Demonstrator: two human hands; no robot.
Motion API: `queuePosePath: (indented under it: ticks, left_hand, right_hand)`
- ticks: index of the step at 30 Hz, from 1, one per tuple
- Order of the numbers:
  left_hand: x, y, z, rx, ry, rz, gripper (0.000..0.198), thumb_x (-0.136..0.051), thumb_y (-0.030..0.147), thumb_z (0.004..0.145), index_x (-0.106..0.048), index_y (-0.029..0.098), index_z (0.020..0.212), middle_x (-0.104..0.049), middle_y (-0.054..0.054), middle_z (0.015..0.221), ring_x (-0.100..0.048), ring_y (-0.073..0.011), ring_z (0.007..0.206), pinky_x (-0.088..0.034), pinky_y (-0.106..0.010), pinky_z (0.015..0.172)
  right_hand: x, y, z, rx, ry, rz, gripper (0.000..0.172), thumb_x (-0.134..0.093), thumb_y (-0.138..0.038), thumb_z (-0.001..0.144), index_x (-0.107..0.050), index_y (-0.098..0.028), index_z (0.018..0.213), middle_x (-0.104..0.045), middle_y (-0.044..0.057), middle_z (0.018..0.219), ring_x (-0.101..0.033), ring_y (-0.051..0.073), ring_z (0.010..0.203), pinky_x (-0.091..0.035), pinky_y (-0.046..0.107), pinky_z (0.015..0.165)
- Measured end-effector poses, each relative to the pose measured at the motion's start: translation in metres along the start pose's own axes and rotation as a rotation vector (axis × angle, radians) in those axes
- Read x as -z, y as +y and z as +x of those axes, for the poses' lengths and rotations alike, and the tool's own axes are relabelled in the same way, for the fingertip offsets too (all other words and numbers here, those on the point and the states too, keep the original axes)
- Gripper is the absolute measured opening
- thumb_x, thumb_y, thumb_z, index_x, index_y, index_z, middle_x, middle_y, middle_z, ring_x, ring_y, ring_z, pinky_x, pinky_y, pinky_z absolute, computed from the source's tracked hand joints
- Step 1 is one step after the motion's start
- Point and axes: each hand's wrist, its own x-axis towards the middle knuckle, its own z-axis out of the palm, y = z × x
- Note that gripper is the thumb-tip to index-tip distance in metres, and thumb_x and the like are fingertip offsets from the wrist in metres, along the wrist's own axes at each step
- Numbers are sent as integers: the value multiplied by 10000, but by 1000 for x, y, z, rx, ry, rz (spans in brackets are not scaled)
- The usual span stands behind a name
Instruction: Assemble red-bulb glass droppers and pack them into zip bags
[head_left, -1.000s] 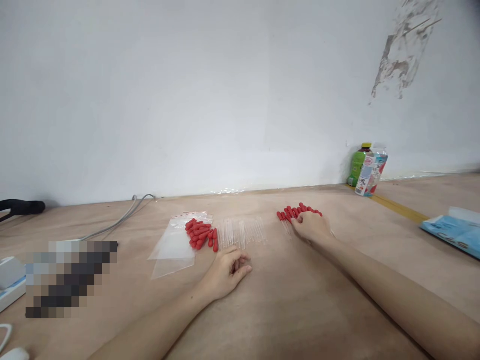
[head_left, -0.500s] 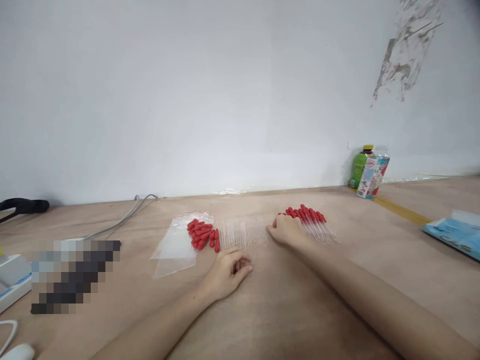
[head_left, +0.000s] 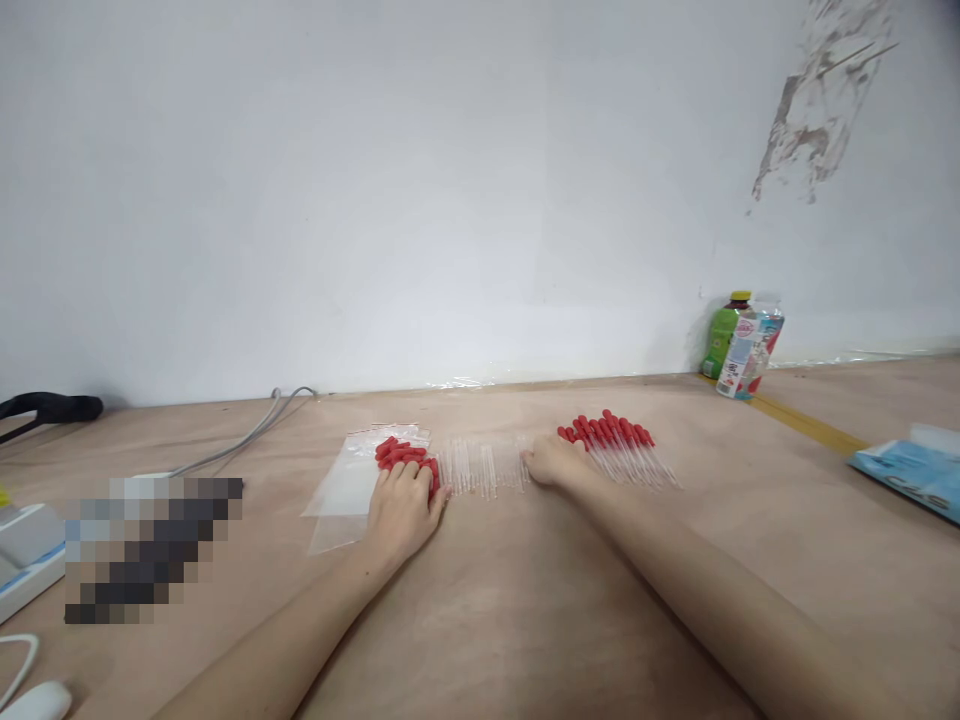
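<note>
My left hand lies over a pile of red rubber dropper bulbs, fingers extended on the near bulbs and thumb apart. A row of clear glass dropper tubes lies side by side between my hands. At the right end of that row is my right hand, fingers curled together and fingertips at the last tubes; what they pinch, if anything, is hidden. Just beyond it, to the right, lies a group of droppers, red bulbs on their glass tubes. Clear plastic bags lie flat left of and under the loose bulbs.
Two bottles, one green and one clear with a printed label, stand by the wall at right. A blue packet lies at the right edge. A grey cable, a white power strip and a pixelated area are at left.
My left hand has moved left from in front of the glass tubes onto the loose red bulbs, its fingers now extended. My right hand has shifted slightly left, to the end of the tube row.
</note>
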Motion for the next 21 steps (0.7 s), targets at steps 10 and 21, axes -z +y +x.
queuePosePath:
  ticks: [10,21]
  left_hand:
    - [21,22,1,-126,122,-16,263,-391,237,835,-554,136,654,-550,-97,688,-493,-230,713,-335,-340,652]
    - [10,49,-19,-128,-172,-732,146,-454,246,825,-562,171,761,-533,-34,766,-518,-153,686,-405,-256,609]
  right_hand:
    - [-2,-3,5,-27,-7,11,280,-460,-258,728,-638,-137,908,-611,166,1007,-557,275,923,-338,399,773]
    - [4,-2,-8,30,65,80,269,-420,-253,778,-598,-88,894,-615,199,937,-560,296,904,-345,417,777]
